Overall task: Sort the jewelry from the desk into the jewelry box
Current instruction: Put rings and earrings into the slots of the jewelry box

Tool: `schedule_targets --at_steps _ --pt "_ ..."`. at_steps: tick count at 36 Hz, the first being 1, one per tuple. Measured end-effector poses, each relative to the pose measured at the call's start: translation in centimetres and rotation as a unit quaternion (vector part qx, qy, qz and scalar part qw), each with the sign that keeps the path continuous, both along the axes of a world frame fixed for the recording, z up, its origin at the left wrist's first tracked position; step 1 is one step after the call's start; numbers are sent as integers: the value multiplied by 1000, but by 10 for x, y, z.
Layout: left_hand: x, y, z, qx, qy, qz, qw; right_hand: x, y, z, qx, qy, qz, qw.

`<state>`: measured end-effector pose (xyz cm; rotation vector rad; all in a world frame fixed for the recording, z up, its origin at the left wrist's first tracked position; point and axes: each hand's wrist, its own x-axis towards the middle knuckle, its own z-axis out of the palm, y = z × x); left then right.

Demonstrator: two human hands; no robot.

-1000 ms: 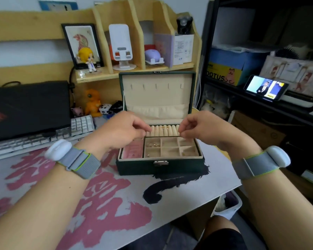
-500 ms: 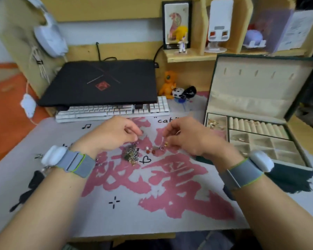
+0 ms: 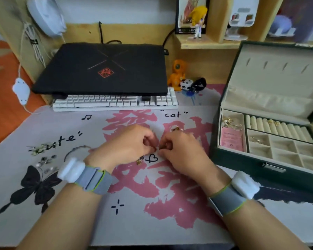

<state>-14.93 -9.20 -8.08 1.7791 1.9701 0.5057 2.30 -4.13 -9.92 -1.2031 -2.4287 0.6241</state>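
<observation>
A small dark jewelry piece (image 3: 162,146) is pinched between the curled fingertips of the left hand (image 3: 128,145) and right hand (image 3: 181,152) over the printed desk mat (image 3: 98,222), well apart from the open green jewelry box (image 3: 242,159) already partly filled, while silver pieces (image 3: 43,159) are left unsorted at mat's left.

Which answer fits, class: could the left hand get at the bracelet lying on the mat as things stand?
Probably yes. The bracelet lies on the mat just beside the left hand with nothing over it, but the fingers are pinching a small piece with the right hand and would have to let go first.
</observation>
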Motion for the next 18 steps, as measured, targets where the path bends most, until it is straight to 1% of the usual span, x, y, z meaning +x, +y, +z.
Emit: schedule_targets --at_steps 3,5,8,10,12,14,16,18 --pt "4 -1 0 -6 14 6 1000 -2 -4 -3 30 -4 5 1000" --pt "5 2 0 -9 7 14 1000 -3 -5 -5 46 -10 3 999" --pt "7 1 -1 -7 19 15 1000 -4 -5 -7 40 -8 -8 999" --pt "8 1 -1 -2 26 14 1000 1 -3 -4 9 32 -23 999" --pt "5 1 -1 9 19 17 1000 5 -2 3 -44 89 -35 994" --pt "-1 0 2 36 -15 23 999 9 -5 11 -73 131 -37 988" --pt "2 0 10 79 -56 16 995 18 -6 22 -78 158 -45 983" --pt "5 -2 18 112 -96 15 989 24 -6 32 -111 184 -42 976"
